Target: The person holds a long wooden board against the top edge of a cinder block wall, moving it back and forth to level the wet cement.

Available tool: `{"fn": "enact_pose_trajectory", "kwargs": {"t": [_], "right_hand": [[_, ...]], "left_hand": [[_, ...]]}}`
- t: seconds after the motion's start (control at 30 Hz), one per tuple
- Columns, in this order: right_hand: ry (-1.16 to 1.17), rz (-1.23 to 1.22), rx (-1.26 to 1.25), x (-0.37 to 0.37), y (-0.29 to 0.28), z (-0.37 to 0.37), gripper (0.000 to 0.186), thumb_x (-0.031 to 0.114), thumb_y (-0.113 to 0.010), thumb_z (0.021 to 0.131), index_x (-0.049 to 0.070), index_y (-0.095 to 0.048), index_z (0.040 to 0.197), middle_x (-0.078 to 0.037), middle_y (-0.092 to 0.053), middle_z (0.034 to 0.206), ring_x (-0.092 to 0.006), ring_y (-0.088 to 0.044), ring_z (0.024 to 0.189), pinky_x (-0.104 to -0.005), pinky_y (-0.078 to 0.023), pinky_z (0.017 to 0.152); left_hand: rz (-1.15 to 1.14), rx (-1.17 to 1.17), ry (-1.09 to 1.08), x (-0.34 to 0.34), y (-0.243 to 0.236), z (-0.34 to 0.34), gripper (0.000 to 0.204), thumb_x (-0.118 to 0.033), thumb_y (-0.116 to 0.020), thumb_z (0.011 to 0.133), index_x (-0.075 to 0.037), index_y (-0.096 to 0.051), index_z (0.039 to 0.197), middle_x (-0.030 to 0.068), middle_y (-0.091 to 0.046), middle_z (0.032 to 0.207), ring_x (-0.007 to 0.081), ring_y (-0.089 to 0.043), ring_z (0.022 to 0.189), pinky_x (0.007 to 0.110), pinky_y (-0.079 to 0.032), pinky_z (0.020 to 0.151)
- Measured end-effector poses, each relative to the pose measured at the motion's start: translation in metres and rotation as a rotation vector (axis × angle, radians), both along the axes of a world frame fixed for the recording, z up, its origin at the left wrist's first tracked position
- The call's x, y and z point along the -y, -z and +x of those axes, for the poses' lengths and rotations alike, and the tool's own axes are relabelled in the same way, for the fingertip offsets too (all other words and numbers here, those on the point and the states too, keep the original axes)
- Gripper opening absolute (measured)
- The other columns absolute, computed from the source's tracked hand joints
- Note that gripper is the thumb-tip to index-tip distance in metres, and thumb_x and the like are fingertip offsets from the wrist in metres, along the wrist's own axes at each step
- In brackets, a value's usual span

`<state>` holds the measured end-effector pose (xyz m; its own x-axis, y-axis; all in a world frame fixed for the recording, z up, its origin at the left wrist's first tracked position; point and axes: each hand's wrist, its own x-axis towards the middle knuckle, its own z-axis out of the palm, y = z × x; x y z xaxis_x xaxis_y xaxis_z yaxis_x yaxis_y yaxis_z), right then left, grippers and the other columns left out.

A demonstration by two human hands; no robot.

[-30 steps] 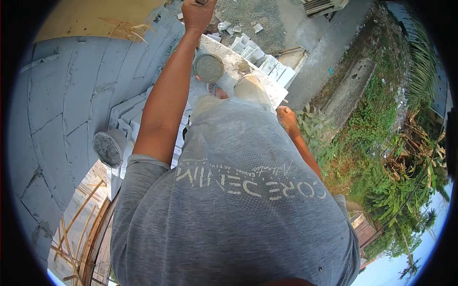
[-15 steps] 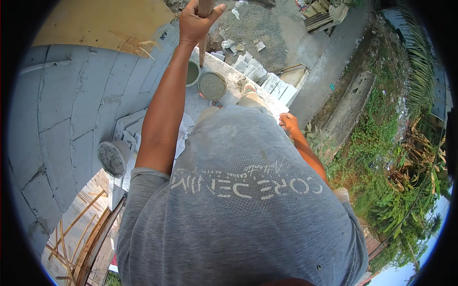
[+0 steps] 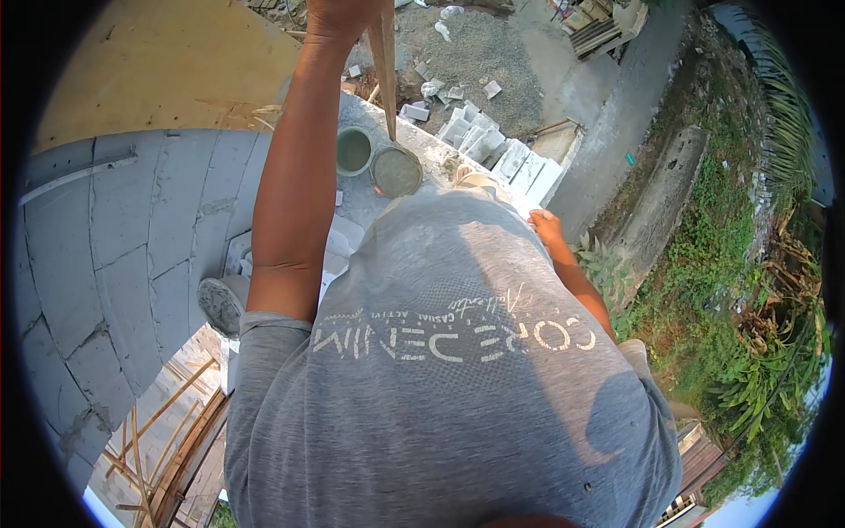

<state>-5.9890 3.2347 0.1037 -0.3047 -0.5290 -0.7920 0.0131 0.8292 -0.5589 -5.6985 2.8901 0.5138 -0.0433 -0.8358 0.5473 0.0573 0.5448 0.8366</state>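
Observation:
My left arm is raised, and my left hand [image 3: 341,16] is partly cut off by the top edge, wrapped round an upright wooden pole [image 3: 385,75]. That pole's lower end comes down beside two buckets. One bucket [image 3: 354,150] holds greenish water; the other bucket [image 3: 396,172] is filled with grey mortar. Low at my right side, my right hand [image 3: 547,228] has its fingers curled near the ledge's edge; whether anything is in them is hidden. A third bucket [image 3: 220,305], crusted with mortar, stands by my left elbow.
A grey block wall [image 3: 123,255] rises at left, with a yellow board [image 3: 167,66] above it. I stand on a narrow concrete ledge [image 3: 431,154]. Far below lie white blocks [image 3: 528,172], a gravel heap [image 3: 493,62] and a road [image 3: 607,150]. Bamboo poles [image 3: 136,458] show at lower left.
My left hand has gone up toward the top edge, still at the pole. My view has shifted, so the buckets and wall appear lower. My right hand keeps its curled shape.

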Motion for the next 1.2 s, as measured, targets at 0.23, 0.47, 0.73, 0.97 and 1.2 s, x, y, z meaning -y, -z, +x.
{"fn": "enact_pose_trajectory", "kwargs": {"t": [0.23, 0.47, 0.73, 0.97, 1.2], "right_hand": [[-0.072, 0.041, -0.021, -0.002, -0.008, 0.001, 0.027, 0.027, -0.06, 0.091, 0.008, -0.064, 0.11, -0.005, -0.067, 0.096, -0.0157, -0.063, 0.082, -0.0311, -0.05, 0.069], [0.073, 0.027, 0.03, 0.022, -0.005, -0.005, 0.026, 0.029, -0.06, 0.091, 0.01, -0.064, 0.107, -0.003, -0.066, 0.091, -0.012, -0.061, 0.076, -0.0266, -0.047, 0.064], [0.013, -0.058, 0.029, 0.045, -0.009, 0.0, 0.022, 0.024, -0.059, 0.089, 0.008, -0.064, 0.104, -0.006, -0.066, 0.092, -0.0146, -0.062, 0.077, -0.0278, -0.049, 0.063], [-0.493, -0.31, -0.241, 0.027, -0.03, -0.002, 0.032, 0.015, -0.067, 0.081, 0.009, -0.062, 0.112, -0.008, -0.066, 0.081, -0.0204, -0.063, 0.073, -0.0328, -0.05, 0.065], [-0.744, -0.415, -0.169, 0.012, -0.091, -0.018, 0.071, 0.009, -0.067, 0.076, 0.013, -0.04, 0.142, -0.021, -0.049, 0.127, -0.0377, -0.046, 0.121, -0.0422, -0.037, 0.102]], "left_hand": [[0.085, -0.049, 0.05, -0.002, 0.017, 0.01, 0.029, -0.027, -0.066, 0.091, -0.007, -0.054, 0.074, -0.0029, -0.049, 0.052, 0.0044, -0.045, 0.041, 0.021, -0.034, 0.036], [-0.091, 0.036, -0.191, -0.003, 0.036, -0.001, 0.028, -0.026, -0.07, 0.088, -0.006, -0.055, 0.077, -0.0033, -0.05, 0.058, 0.0072, -0.047, 0.048, 0.023, -0.04, 0.045], [-0.047, -0.024, -0.066, 0.011, 0.04, -0.014, 0.032, -0.031, -0.076, 0.083, -0.004, -0.061, 0.086, -0.0034, -0.057, 0.067, 0.0039, -0.051, 0.063, 0.021, -0.043, 0.054], [-0.002, -0.067, -0.062, 0.013, 0.044, -0.007, 0.031, -0.029, -0.075, 0.085, -0.003, -0.059, 0.089, -0.0032, -0.055, 0.068, 0.0046, -0.049, 0.063, 0.022, -0.043, 0.056], [0.028, 0.002, -0.025, 0.011, 0.046, -0.016, 0.032, -0.029, -0.073, 0.086, -0.002, -0.056, 0.084, -0.0023, -0.048, 0.063, 0.0054, -0.043, 0.061, 0.024, -0.039, 0.053]]}}
